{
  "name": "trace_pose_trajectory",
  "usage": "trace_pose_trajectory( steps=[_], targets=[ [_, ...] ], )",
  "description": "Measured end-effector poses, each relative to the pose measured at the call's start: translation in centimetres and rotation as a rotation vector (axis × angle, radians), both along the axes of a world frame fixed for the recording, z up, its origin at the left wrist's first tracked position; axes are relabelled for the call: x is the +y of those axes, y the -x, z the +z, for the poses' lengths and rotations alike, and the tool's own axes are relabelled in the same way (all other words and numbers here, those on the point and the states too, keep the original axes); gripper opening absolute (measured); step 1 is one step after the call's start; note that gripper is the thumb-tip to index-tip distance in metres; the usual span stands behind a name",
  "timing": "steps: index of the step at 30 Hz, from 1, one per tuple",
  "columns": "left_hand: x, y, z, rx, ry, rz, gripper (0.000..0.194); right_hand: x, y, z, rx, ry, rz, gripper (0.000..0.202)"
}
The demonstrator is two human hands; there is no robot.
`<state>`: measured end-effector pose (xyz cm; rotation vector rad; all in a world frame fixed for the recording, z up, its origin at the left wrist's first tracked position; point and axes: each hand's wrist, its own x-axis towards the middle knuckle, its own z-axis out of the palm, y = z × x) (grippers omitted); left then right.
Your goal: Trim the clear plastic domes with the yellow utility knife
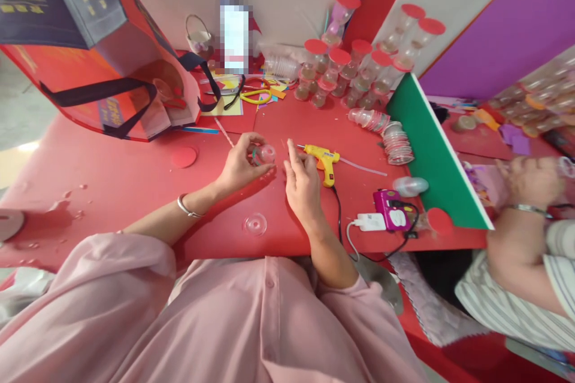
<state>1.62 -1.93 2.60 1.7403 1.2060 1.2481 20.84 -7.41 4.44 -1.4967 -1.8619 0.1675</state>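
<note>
Between the thumb and fingers of my left hand [240, 161] is a small clear plastic cup [266, 154], held tilted above the red table. My right hand [303, 182] hovers just right of it, fingers stretched out and nothing visible in them. A yellow hot glue gun [324, 161] lies beside that hand, a glue stick [366, 167] poking from its back. Closer to my body a clear plastic lid [254, 224] with a hole rests on the table. To the left of my left hand lies a red disc [184, 157].
Red-capped hourglass-shaped cups [330, 69] stand at the back, near scissors [256, 96]. Stacked cups [398, 142] lie by a green divider [431, 155]. A purple power strip [392, 210] sits right; a large bag [112, 60] stands left. Beyond the divider, a person's hand [532, 179] works.
</note>
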Motion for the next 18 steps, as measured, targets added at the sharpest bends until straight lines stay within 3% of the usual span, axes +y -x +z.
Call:
trace_pose_trajectory(
  steps=[5, 8, 10, 12, 15, 18],
  targets=[
    [-2.5, -1.5, 1.1, -0.009, 0.029, -0.023, 0.049, -0.2, 1.0, 0.6, 0.111, 0.0, 0.058, 0.067],
    [-4.2, -1.5, 1.7, -0.047, 0.026, -0.043, 0.052, -0.3, 1.4, 0.8, 0.193, -0.003, 0.096, 0.051],
    [-5.7, -0.6, 2.0, -0.02, 0.012, -0.056, 0.066, -0.4, 0.9, 1.1, 0.226, -0.014, 0.085, 0.039],
    [-7.6, 0.9, 2.1, 0.123, -0.042, -0.038, 0.081, -0.6, 0.0, 1.7, 0.267, -0.029, 0.045, 0.036],
    [-11.0, 2.8, 1.4, 0.476, -0.169, -0.089, 0.083, -1.1, -1.5, 2.7, 0.338, -0.029, -0.003, 0.038],
    [-13.3, 3.2, 0.2, 0.624, -0.249, -0.256, 0.059, -1.7, -2.0, 3.3, 0.357, 0.002, -0.005, 0.041]
  ],
)
